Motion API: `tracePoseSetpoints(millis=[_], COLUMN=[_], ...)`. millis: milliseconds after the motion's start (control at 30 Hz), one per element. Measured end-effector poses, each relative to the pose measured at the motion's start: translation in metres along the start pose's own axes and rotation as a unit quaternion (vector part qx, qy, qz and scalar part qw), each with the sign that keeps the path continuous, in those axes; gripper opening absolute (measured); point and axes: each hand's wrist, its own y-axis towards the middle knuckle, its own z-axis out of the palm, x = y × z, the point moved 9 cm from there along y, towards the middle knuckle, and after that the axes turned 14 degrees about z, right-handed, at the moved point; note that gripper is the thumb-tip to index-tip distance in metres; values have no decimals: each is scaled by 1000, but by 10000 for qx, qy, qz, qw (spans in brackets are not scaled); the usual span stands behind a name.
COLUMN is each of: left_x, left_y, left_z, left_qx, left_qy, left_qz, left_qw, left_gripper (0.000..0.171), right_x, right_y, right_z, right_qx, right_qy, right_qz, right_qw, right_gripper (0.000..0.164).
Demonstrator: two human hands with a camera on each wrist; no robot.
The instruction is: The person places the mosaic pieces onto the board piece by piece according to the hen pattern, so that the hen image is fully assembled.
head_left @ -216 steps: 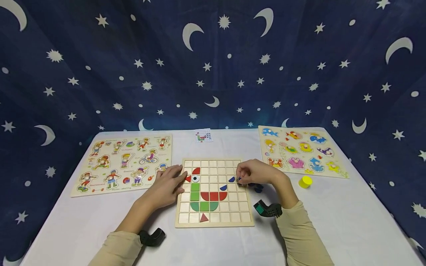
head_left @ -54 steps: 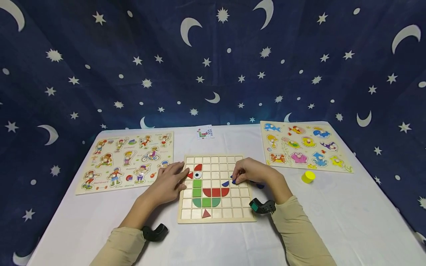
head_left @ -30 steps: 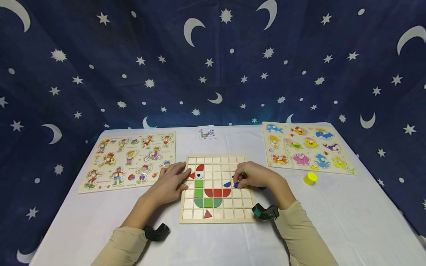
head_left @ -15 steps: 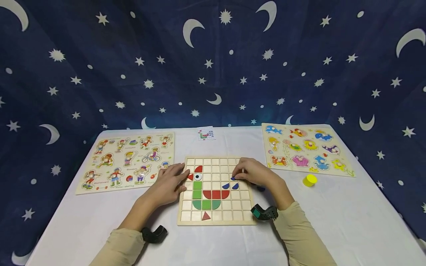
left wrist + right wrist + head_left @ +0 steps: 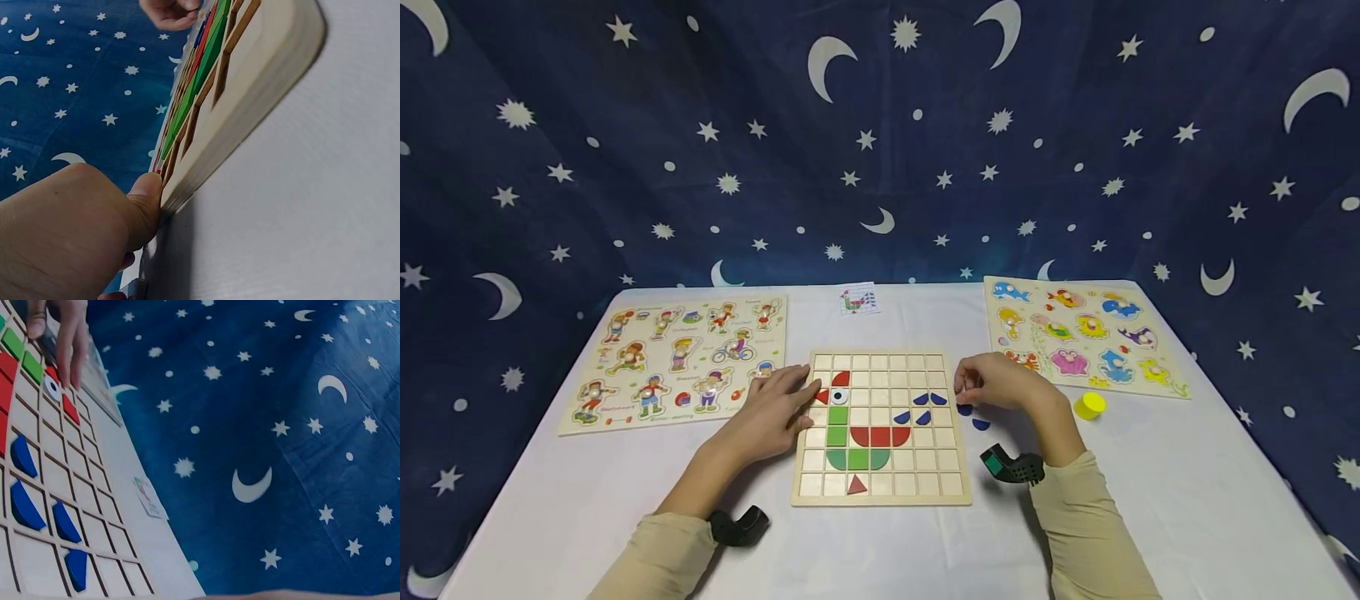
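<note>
My left hand (image 5: 771,412) rests at the left edge of a wooden grid board (image 5: 880,497), its thumb against the rim in the left wrist view. My right hand (image 5: 1000,383) is just past the board's right edge with bent fingers. A blue piece (image 5: 964,410) lies right by its fingertips; whether they pinch anything is hidden. Another blue piece (image 5: 981,425) lies nearby on the cloth. Several blue half-round pieces sit in the grid's right part, such as this blue piece (image 5: 26,506). Green squares (image 5: 837,425), red pieces (image 5: 880,437) and an eye disc (image 5: 839,397) form a bird-like figure.
A small pattern card (image 5: 858,299) lies behind the board. A knob puzzle with sports figures (image 5: 677,367) is at the left, a sea-animal puzzle (image 5: 1082,337) at the right. A yellow cylinder (image 5: 1089,407) stands in front of the latter. Starry cloth (image 5: 880,150) hangs behind.
Two more blue pieces now lie in the grid than in the first frame. My right hand has let go of the latest and moved right, off the board. The left hand has stayed.
</note>
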Motion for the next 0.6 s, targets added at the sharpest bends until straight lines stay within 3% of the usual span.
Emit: tracePoseSetpoints(millis=[67,200,600], left_x=[0,1,-1], left_y=[0,-2,1], left_z=[0,0,0], left_qx=[-6,-24,3], left_qy=[17,44,31], left_qz=[4,7,38], left_qw=[10000,10000,10000], left_gripper=[56,55,55], right_x=[-6,-8,-5], right_y=[-2,-1,1], right_z=[2,7,10], right_qx=[283,458,24], right_qy=[-26,-138,-498], right_qz=[190,328,790], right_qw=[9994,9983,9956], right_gripper=[15,18,16])
